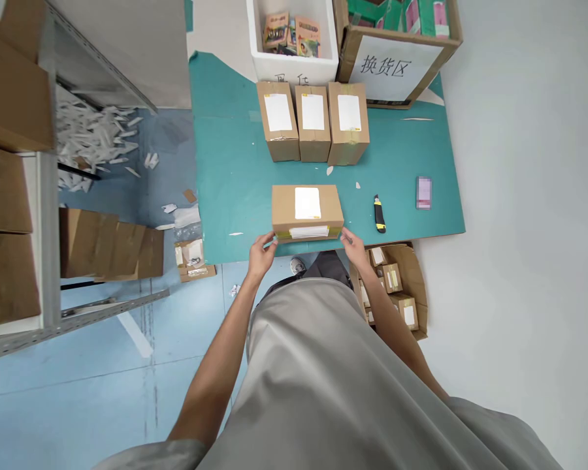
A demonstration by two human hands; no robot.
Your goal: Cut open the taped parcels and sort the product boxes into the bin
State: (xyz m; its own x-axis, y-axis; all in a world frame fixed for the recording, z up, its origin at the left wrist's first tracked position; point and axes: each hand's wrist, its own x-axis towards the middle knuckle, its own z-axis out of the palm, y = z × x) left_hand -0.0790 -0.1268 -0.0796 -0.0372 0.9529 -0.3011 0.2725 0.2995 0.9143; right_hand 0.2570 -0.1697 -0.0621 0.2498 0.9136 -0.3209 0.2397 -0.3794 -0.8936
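Observation:
A sealed cardboard box [284,202] lies lengthwise near the front edge of the green-topped table [230,176]. It has a white label [307,203] on top and a folded white paper [310,232] on the side facing me. At its lower left corner, my left hand [262,253] has its fingers bent against the end. My right hand [354,247] grips the opposite corner, so the box sits between both hands. The fingertips are partly hidden by the box. To the right lies a black and yellow utility knife [379,215].
Three labelled boxes [313,134] stand in a row behind. Further back are a white foam bin [294,68] with booklets and a large carton [396,65]. A phone [424,193] lies at right. Below the table's right side is an open carton [415,281] of small boxes. Shelving [49,235] stands left.

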